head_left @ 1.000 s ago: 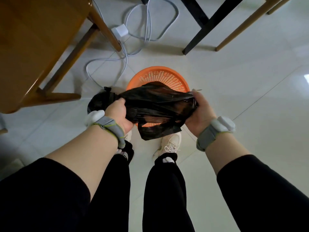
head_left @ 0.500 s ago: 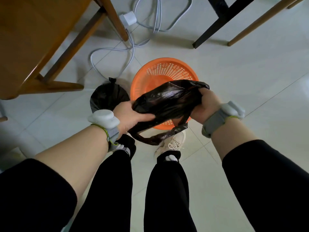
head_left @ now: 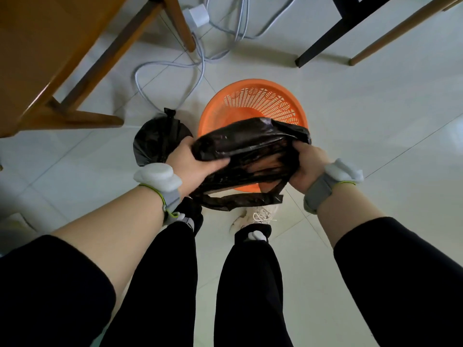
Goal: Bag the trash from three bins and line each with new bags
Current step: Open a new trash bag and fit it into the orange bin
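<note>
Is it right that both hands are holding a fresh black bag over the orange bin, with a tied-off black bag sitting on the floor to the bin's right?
Not quite: in the head view the tied-off bag sits left of the orange bin. Both hands, left and right, do hold the fresh bag.

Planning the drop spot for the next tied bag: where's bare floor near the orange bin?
Bare tile right of the orange bin, up to the black leg. Crowded left: tied bag beside the bin, cable behind, chair base beyond.

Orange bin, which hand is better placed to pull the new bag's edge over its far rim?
Probably the right hand. It grips the bag directly above the bin, while the left hand holds the bag beyond the bin's left rim.
</note>
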`<action>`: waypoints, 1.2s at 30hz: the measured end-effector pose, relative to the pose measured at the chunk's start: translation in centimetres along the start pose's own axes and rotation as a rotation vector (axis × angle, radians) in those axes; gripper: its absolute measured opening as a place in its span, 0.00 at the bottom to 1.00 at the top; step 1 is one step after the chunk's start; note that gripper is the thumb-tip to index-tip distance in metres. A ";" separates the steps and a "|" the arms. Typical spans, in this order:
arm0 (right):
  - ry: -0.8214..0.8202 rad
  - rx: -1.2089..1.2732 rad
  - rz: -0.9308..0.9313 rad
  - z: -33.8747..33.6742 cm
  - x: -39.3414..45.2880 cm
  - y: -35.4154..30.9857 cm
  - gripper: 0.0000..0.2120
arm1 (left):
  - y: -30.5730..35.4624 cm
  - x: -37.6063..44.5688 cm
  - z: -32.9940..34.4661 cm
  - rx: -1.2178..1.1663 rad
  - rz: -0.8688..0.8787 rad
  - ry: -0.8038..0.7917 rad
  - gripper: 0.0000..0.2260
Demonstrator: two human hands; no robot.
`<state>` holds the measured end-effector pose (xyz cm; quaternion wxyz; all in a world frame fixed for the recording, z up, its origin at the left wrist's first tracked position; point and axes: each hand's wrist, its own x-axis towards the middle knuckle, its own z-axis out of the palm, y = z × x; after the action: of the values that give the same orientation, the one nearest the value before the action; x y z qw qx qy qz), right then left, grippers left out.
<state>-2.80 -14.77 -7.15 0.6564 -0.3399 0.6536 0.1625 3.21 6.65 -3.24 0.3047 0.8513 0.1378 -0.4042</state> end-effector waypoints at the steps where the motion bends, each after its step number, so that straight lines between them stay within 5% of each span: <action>1: -0.013 0.063 0.022 -0.1 0.2 -0.1 0.13 | -0.8 0.2 0.0 0.089 0.022 -0.003 0.19; 4: -0.020 0.119 0.066 -0.4 0.3 -0.3 0.16 | -1.9 1.2 -0.5 0.101 -0.107 0.137 0.12; 7: -0.100 0.063 0.116 -0.6 -0.6 -0.3 0.11 | -1.4 1.7 -0.8 -0.185 -0.312 0.209 0.11; 10: -0.239 -0.358 0.040 -0.8 -1.5 0.3 0.13 | -0.5 1.8 -1.0 -0.385 -0.503 0.153 0.17; 12: -0.142 -0.619 -0.066 -0.6 -1.7 0.9 0.13 | -0.1 1.7 -0.8 -0.443 -0.538 0.121 0.18; 16: 0.047 -0.395 -0.121 -0.8 -0.3 0.6 0.14 | -0.7 1.4 -0.5 -0.369 -0.475 0.089 0.17; 20: 0.048 -0.191 -0.061 -0.3 0.0 -0.2 0.06 | -2.0 1.0 -0.7 -0.387 -0.501 0.042 0.17; 24: -0.339 -0.722 -0.047 -0.1 -1.4 -0.2 0.25 | -2.1 1.5 -1.5 -0.571 -0.611 0.045 0.18; 26: -0.275 -0.883 -0.113 0.0 -1.7 0.7 0.21 | -2.1 2.2 -1.6 -0.589 -0.581 0.068 0.19; 28: -0.114 -0.661 -0.158 0.2 -1.1 1.2 0.11 | -2.3 2.4 -1.4 -0.507 -0.533 0.068 0.18; 31: 0.032 -0.265 -0.056 0.0 0.5 1.1 0.10 | -2.9 1.3 -1.1 -0.105 -0.227 0.002 0.17; 36: 0.139 -0.107 0.066 0.2 1.5 0.4 0.06 | -6.0 0.9 -1.2 0.223 -0.061 -0.033 0.10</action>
<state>-2.77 -14.69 -8.68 0.5847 -0.3631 0.6988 0.1948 1.62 12.03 -5.75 0.1979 0.8687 0.1125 -0.4400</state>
